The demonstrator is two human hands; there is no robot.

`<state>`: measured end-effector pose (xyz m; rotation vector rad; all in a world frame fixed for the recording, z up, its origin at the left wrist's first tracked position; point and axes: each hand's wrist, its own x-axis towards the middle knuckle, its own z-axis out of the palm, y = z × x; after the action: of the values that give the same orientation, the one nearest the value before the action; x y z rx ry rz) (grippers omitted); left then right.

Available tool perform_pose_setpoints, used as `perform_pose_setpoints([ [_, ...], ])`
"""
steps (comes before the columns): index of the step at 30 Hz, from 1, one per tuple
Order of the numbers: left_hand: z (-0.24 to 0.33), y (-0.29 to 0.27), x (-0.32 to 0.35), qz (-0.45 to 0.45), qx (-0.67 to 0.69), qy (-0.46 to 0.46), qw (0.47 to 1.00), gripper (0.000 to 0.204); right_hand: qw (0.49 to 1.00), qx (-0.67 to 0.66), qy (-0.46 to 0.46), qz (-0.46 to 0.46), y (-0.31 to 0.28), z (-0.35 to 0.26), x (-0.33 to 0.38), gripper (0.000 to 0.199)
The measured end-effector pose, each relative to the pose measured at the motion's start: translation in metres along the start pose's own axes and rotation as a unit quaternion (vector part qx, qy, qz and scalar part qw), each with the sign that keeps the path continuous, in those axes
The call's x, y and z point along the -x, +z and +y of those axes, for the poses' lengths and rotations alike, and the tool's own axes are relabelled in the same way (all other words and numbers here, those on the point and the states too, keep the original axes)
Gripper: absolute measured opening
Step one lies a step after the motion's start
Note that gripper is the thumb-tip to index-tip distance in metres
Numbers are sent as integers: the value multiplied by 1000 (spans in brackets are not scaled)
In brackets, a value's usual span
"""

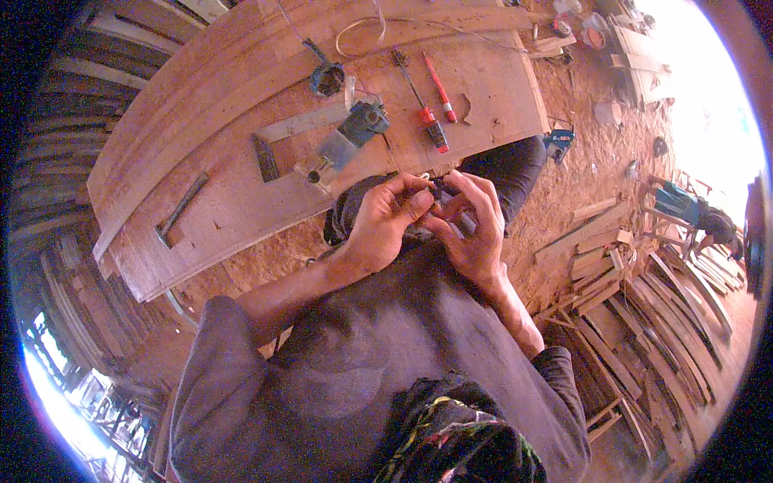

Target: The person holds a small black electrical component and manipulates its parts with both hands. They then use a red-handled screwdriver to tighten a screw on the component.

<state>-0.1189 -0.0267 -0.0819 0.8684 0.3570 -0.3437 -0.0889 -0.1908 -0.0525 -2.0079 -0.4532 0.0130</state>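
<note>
Grey shirt (362, 362) foremost; left hand (386, 225) and right hand (471, 229) pinched together on small dark part (441, 191). Beyond: wooden workbench (241, 97), power tool (350, 137), red screwdrivers (435, 105). Sawdust floor (580, 177) open rightward.

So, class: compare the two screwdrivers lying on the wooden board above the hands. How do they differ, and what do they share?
The left screwdriver has a dark metal shaft and a red-and-black handle; the right screwdriver looks red along nearly all its length. The left one is longer and reaches nearer the hands. The left one's handle is thicker; the right one is slim throughout. Both lie flat on the wooden board, untouched and roughly parallel.
</note>
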Motion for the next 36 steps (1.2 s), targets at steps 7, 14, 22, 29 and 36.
perform_pose_setpoints([
  [7, -5, 6, 3, 9, 21, 16, 1000, 14, 998, 31, -47, 27, 0, 7, -5, 44],
  [14, 6, 8, 2, 7, 64, -8, 998, 17, 994, 19, -46, 94, 13, 10, -2, 54],
  [22, 11, 14, 6, 20, 85, 5, 996, 20, 992, 30, -30, 115, 16, 11, 1, 55],
  [29, 10, 14, 5, 6, 77, 34, 996, 18, 992, 64, -36, 104, 15, 0, -1, 51],
  [36, 8, 11, 7, 1, 62, 38, 997, 17, 997, 30, 0, 69, 8, -10, -9, 47],
])
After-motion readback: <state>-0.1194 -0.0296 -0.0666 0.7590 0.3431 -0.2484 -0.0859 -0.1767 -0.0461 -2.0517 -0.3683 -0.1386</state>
